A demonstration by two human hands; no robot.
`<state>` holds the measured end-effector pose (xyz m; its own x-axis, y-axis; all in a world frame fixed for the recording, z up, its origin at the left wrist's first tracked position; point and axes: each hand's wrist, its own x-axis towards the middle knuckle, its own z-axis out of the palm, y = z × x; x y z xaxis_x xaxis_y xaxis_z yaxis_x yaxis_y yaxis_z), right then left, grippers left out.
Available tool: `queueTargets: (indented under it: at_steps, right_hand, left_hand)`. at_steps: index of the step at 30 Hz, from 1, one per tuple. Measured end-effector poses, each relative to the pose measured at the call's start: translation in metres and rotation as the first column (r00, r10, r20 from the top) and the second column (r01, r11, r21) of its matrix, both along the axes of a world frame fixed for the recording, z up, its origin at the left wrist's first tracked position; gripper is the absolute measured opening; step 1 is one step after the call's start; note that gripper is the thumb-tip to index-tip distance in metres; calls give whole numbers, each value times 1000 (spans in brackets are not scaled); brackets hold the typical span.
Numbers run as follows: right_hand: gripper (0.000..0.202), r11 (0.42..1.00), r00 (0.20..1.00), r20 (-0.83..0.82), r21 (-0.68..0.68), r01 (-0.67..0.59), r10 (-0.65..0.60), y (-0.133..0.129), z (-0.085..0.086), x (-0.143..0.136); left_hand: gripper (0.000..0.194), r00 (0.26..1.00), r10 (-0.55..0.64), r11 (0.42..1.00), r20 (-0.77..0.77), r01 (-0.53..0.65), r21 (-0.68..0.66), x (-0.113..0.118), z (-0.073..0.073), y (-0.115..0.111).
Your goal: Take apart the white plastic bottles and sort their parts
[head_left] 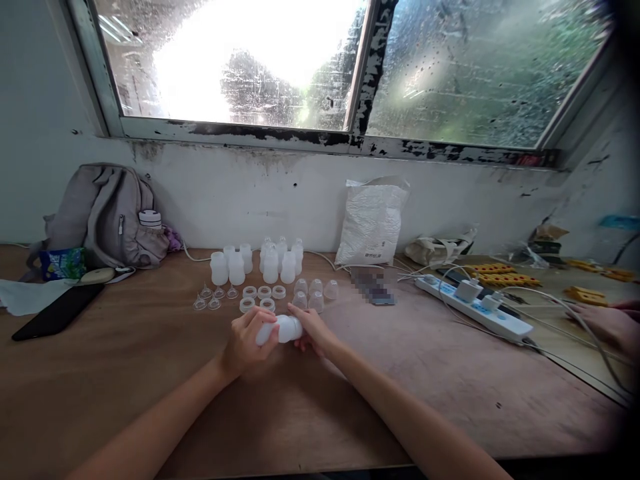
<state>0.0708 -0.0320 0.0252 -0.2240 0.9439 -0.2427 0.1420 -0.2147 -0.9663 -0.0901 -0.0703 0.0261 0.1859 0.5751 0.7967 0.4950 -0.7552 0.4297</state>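
Low over the table, a white baby bottle (287, 329) lies sideways between my two hands. My left hand (249, 339) wraps round its left end, and the fingers of my right hand (315, 331) close on its right end, partly hiding it. Just beyond are white collar rings (250, 292) in two rows. Clear teats (214, 303) lie left of the rings, and clear dome caps (315, 301) sit to the right. Several open white bottles (237, 268) stand behind the teats; beside them, several bottles with teats fitted (271, 263) stand upright.
A grey backpack (107, 217) and a black phone (57, 313) are at the left. Against the wall leans a white plastic bag (373, 223). A power strip (473, 309) with cables lies at the right, near yellow parts (505, 277) and another person's hand (607, 327).
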Motion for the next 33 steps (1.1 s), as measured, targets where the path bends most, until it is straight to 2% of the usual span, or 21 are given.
queueTargets:
  at_steps: [2, 6, 12, 14, 16, 18, 20, 22, 24, 26, 28, 29, 30, 31, 33]
  right_hand:
    - [34, 995, 996, -26, 57, 86, -85, -1, -4, -4]
    - [37, 951, 967, -136, 195, 240, -217, -2, -5, -7]
    - [40, 912, 953, -169, 286, 293, -253, 1, 0, -5]
    - [42, 868, 948, -140, 381, 317, -284, 0, 3, -3]
    - [44, 760, 934, -111, 553, 341, -339, -2, 8, 2]
    - [43, 585, 930, -52, 764, 272, -365, -3, 12, 10]
    - [39, 404, 927, 36, 906, 128, -372, -3, 16, 19]
    - [34, 271, 911, 116, 963, -6, -395, -1, 18, 26]
    - [31, 164, 888, 163, 981, -101, -431, 0, 19, 31]
    - [27, 46, 879, 191, 981, -190, -437, 1, 19, 33]
    - [23, -71, 891, 189, 969, -238, -413, 1, 19, 33]
    - [21, -116, 899, 183, 962, -247, -397, 1, 19, 32]
    - [20, -149, 906, 176, 957, -249, -384, 0, 19, 32]
    - [19, -170, 911, 173, 953, -251, -374, -1, 19, 31]
    - [18, -177, 915, 173, 952, -250, -364, -3, 20, 30]
  left_hand:
    - [4, 999, 21, 1000, 25, -21, 2, 1, 2, -1]
    - [7, 981, 100, 991, 168, -83, -104, 6, 7, -2]
    - [9, 961, 94, 989, 259, -59, -139, 11, 10, -4]
    - [9, 958, 73, 991, 277, -40, -124, 13, 12, -3]
    - [10, 948, 68, 990, 311, -26, -138, 16, 12, -2]
    - [13, 918, 97, 973, 384, -5, -232, 22, 11, 2]
    - [18, 869, 117, 925, 481, 81, -371, 28, 8, 6]
    - [20, 808, 117, 853, 578, 216, -475, 32, 4, 12]
    - [22, 742, 139, 745, 656, 358, -563, 32, 1, 17]
    - [24, 691, 199, 560, 695, 502, -660, 29, -1, 21]
    - [28, 679, 240, 314, 694, 622, -718, 22, -1, 24]
    - [30, 683, 242, 209, 689, 657, -724, 18, -1, 26]
    - [32, 686, 236, 136, 689, 678, -722, 15, 0, 27]
    - [34, 686, 227, 95, 691, 691, -717, 12, 1, 28]
    - [35, 678, 220, 91, 702, 702, -707, 7, 2, 29]
